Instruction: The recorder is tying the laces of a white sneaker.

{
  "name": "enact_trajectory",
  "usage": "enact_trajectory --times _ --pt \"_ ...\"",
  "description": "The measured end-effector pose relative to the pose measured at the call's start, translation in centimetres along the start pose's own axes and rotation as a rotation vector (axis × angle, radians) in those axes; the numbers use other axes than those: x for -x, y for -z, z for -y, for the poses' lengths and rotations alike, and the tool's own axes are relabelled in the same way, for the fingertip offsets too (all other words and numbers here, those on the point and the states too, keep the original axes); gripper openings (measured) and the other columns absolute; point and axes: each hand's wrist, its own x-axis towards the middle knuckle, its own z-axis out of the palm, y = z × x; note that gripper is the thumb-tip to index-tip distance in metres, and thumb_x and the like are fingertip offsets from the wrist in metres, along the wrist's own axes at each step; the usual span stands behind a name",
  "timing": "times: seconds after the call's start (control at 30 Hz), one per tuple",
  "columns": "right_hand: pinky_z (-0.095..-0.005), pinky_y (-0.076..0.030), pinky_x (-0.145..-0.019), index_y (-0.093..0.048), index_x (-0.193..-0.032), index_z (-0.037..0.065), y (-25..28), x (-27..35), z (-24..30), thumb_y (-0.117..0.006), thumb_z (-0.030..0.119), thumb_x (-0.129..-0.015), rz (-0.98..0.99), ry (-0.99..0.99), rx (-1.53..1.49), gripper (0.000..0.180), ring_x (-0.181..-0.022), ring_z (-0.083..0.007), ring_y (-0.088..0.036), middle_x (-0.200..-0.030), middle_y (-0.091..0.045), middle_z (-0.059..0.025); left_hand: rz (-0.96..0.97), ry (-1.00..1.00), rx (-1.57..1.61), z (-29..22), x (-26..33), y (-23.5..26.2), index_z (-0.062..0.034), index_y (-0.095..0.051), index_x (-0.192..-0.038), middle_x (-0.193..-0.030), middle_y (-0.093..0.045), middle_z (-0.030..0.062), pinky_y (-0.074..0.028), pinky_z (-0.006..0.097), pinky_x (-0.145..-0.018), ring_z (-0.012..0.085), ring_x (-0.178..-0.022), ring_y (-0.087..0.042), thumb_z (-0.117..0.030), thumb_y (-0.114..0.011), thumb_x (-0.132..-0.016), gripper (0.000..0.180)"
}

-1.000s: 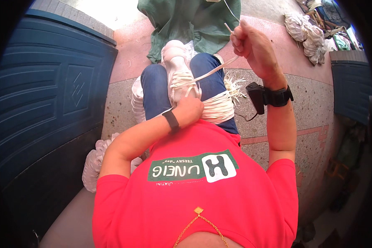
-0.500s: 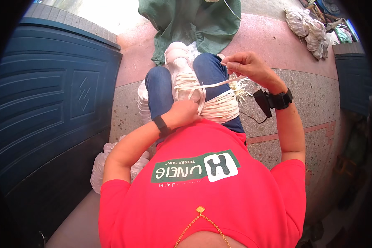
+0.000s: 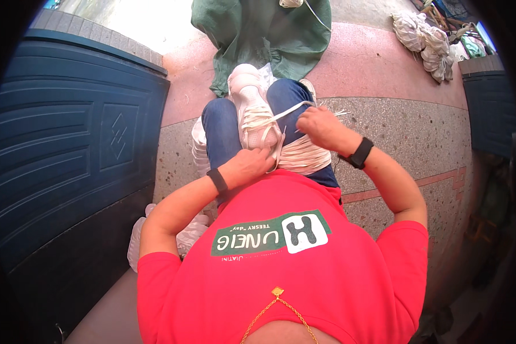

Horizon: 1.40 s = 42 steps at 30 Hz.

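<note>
A white and pale pink sneaker (image 3: 247, 96) rests between my knees, its toe pointing away from me. White lacing crosses its upper. My left hand (image 3: 247, 165) is closed on the sneaker's near end, at the collar, with some fingertips hidden. Out to the right, over my right thigh, my right hand (image 3: 322, 128) pinches a flat white shoelace (image 3: 288, 112). That lace runs from the sneaker's eyelets and bends over beside the hand. Just below the right hand, a bundle of cream shoelaces (image 3: 305, 157) lies across my right thigh.
Green cloth (image 3: 258, 40) spreads beyond my knees. White shoes (image 3: 198, 143) are stacked left of my left leg, with pale bagged items (image 3: 136, 241) nearer. A blue panelled door (image 3: 74, 120) stands left. White bundles (image 3: 424, 43) lie at the far right.
My right hand has come down and toward me, and the stretched lace has slackened into a bend. My left hand stays at the sneaker's near end.
</note>
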Motion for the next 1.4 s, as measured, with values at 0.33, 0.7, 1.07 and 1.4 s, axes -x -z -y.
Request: enact_trajectory --times 0.33,0.7,1.07,1.4 --pt "-0.0425 -0.045 -0.088 -0.070 -0.082 0.008 -2.8 -1.5 1.3 -0.065 0.010 -0.082 -0.285 -0.097 -0.134 0.005 -0.104 -0.0280 -0.058 -0.103 -0.064 -0.0076 -0.293 -0.009 0.363 -0.4 1.1 2.6 -0.0044 -0.062 -0.106 -0.099 -0.062 0.0101 -0.055 0.031 -0.073 0.0227 -0.089 -0.063 -0.009 -0.067 -0.088 0.019" --pt "-0.0431 -0.043 -0.077 -0.068 -0.074 0.011 -4.3 -3.0 3.1 -0.068 0.009 -0.073 -0.220 -0.157 0.045 0.002 -0.095 -0.0278 -0.057 -0.092 -0.060 -0.0079 -1.098 0.239 1.952 10.1 7.6 16.0 -0.0023 -0.062 -0.103 -0.067 -0.045 -0.0048 -0.042 0.026 -0.062 0.0072 -0.062 -0.045 -0.021 -0.055 -0.106 0.021" --pt "-0.0434 -0.043 -0.073 -0.065 -0.074 0.008 -5.0 -4.3 4.6 -0.063 0.011 -0.076 -0.226 -0.126 0.175 0.004 -0.092 -0.0285 -0.059 -0.086 -0.061 -0.0103 -0.355 0.744 0.890 6.0 5.9 4.1 0.0005 -0.075 -0.110 -0.088 -0.072 0.0005 -0.050 0.026 -0.070 0.0081 -0.078 -0.063 -0.026 -0.063 -0.101 0.031" --pt "-0.0449 -0.047 -0.072 -0.069 -0.076 0.006 -5.9 -5.4 4.1 -0.064 0.016 -0.079 0.005 -0.193 0.033 0.011 -0.090 -0.0315 -0.062 -0.086 -0.065 -0.0141 -0.646 0.718 0.489 3.5 5.1 0.1 -0.0017 -0.071 -0.091 -0.076 -0.071 0.0131 -0.052 0.037 -0.059 0.0299 -0.064 -0.067 -0.015 -0.063 -0.093 0.015"
